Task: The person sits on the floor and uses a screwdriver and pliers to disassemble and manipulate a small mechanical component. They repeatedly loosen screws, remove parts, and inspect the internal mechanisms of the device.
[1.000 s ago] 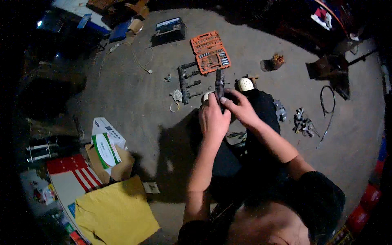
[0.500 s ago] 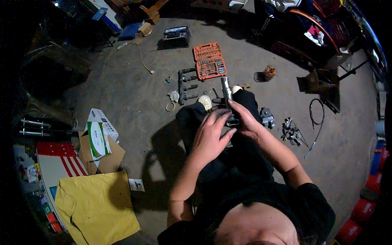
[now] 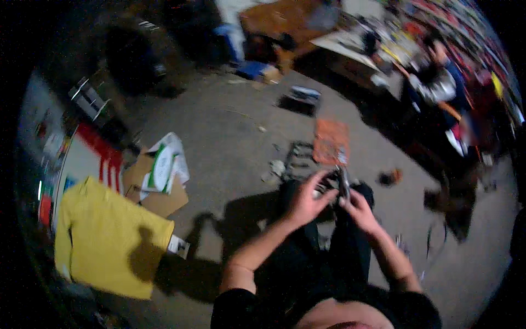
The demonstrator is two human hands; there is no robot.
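Motion blurs the picture. Above my knees, my right hand is closed around the lower end of a dark metal part with a silvery tube. My left hand is closed at the part's left side, fingers curled and thumb pointing at the tube. What lies under those fingers is too smeared to make out in detail. Just beyond my hands lies an open orange socket set case. Left of the case is a dark part with several prongs, with a whitish crumpled lump beside it.
A black battery stands farther off. Cardboard boxes and a yellow sheet lie at left. On the right are a small orange-topped container, a dark box and a cable. Another person is by a cluttered table.
My view has swung up and right, bringing the other person and the table into sight. Both hands stay at the metal part, which is now more upright.
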